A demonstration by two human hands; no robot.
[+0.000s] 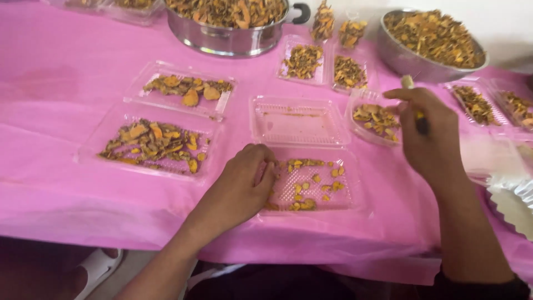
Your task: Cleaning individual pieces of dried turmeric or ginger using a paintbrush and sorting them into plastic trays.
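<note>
- Two hands at work over a pink cloth [66, 111]; entries run from the hands outward.
- Left hand [244, 180], lower centre of frame: fingers curled and pressed onto the near half of an open clamshell [311, 183], seemingly to steady it or gather pieces at its left edge. Whether anything is pinched cannot be told.
- Pieces [311, 186]: small yellow-orange chips, sparse, in that near half; the far half [297, 122] is almost bare, lying flat as a hinged lid would.
- Right hand [430, 133], right of centre: closed round a thin stick-like tool [409, 82], its pale tip poking above the fist. It hangs just above a small tray [375, 119] of dried slices, near enough to reach in.
- Two filled trays [155, 144], left of centre, spread flat and apart, contents one layer deep.
- Further small trays [327, 66], upper centre, and others [488, 103] at right edge, set in a row within reach.
- Pot [227, 33], top centre, and bowl [427, 41], upper right: heaped with the same slices, placed at the back as bulk stock.
- White pleated paper [513, 200], lower right edge, partly out of frame.
</note>
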